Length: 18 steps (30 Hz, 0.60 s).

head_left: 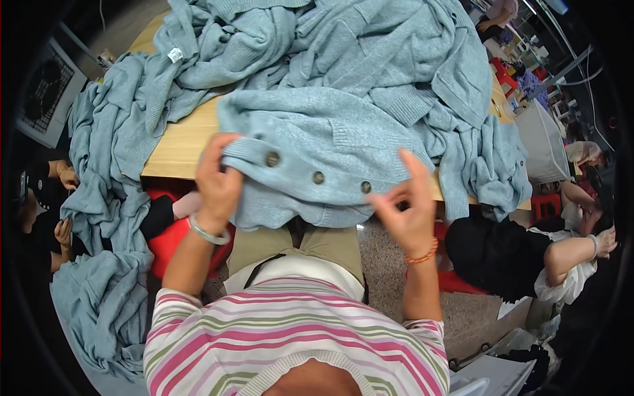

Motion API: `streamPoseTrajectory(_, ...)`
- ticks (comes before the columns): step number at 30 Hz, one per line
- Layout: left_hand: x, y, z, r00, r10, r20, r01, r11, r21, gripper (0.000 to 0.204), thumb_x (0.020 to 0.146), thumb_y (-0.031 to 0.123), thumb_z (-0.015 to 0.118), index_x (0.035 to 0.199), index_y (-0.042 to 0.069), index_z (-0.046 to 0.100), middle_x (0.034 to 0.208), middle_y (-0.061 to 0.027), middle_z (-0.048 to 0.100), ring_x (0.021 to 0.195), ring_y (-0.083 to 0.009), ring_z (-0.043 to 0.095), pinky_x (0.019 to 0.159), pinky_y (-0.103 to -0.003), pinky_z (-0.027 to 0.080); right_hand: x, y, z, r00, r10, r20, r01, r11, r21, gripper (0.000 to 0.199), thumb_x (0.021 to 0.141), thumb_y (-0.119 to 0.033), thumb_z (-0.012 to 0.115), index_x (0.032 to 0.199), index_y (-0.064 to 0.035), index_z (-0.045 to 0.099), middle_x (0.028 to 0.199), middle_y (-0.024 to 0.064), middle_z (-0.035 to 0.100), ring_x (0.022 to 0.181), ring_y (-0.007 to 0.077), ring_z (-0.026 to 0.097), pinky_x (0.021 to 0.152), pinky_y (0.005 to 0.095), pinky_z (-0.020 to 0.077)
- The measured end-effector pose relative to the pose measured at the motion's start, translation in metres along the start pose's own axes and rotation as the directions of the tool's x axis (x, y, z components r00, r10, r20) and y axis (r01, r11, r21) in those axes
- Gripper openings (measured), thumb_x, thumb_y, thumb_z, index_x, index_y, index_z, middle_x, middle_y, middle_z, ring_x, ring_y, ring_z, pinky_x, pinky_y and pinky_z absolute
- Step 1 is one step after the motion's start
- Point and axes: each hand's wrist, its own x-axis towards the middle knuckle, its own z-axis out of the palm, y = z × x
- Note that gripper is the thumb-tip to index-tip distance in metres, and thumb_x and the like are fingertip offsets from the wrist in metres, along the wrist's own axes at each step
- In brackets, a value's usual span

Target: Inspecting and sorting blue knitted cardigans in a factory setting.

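Note:
A light blue knitted cardigan [300, 132] lies over the table's near edge, its button band stretched sideways in front of me. Dark round buttons, among them a button [318, 177], sit along the band. My left hand [219, 181] is closed round the band's left end, thumb on top. At the other end, beside the rightmost visible button [366, 187], my right hand [408, 211] pinches the knit edge between thumb and a bent finger. Its index finger points up and away from the cloth. The cardigan's lower part hangs toward my lap.
More blue knitwear [370, 46] is heaped across the wooden table [178, 150] and spills off its left side into a pile [105, 303]. A grey-white plastic bin [541, 142] stands at the right. Co-workers sit on both sides, one with a bent arm [571, 261]; red stools stand near them.

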Motion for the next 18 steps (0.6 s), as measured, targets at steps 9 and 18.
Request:
streamPoseTrajectory(9,-0.017,0.092,0.067,0.443,0.766,0.465,-0.732,0.609,-0.306,0.042,0.069,0.003,0.068,0.11,0.009,0.062,0.111,-0.0135,0.058,0.109,-0.0341,0.054,0.095,-0.052,0.04,-0.011,0.037,-0.018,0.945,0.006,-0.327,0.06,0.979,0.193,0.024,0.083,-0.009,0.055,0.105,-0.0018,0.061,0.096,0.006,0.064,0.086,0.0143,0.06,0.078,0.0273,0.0476)
streamPoseTrajectory(18,0.01,0.032,0.078,0.615,0.412,0.672,-0.263,0.911,-0.318,0.032,0.077,0.001,0.066,0.108,0.003,0.062,0.115,-0.0158,0.057,0.11,-0.0316,0.054,0.096,-0.039,0.041,-0.271,-0.069,-0.332,0.577,-0.407,-0.708,-0.272,0.721,-0.637,0.043,0.096,-0.029,0.046,0.13,-0.0018,0.049,0.124,0.0155,0.057,0.112,0.0253,0.056,0.1,0.0404,0.0454)
